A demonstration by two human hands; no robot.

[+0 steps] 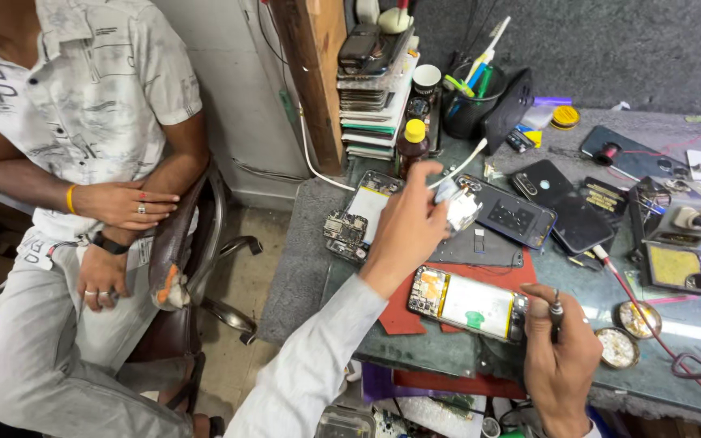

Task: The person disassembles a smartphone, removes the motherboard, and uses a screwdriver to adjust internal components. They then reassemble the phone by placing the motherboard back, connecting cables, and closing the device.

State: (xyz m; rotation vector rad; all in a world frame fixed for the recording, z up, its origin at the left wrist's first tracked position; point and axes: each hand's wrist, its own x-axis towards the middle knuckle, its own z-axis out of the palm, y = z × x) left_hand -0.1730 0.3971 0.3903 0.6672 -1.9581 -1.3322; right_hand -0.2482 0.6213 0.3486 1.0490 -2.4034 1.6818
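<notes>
My left hand (406,223) is raised over the workbench and grips a small crumpled white piece (458,207), maybe a tissue or plastic part. My right hand (560,353) holds a thin screwdriver-like tool (556,312) upright near the bench's front edge. Between both hands lies an opened phone (470,304) with its circuit board and white battery showing, resting on a red mat (399,316). A second opened phone (359,215) lies beyond my left hand.
Another person in a pale patterned shirt (83,89) sits on a chair at the left. Several phones (561,203), a brown bottle with yellow cap (412,146), a tool cup (472,101), stacked parts (375,89), a soldering stand (675,223) and round tins (617,347) crowd the bench.
</notes>
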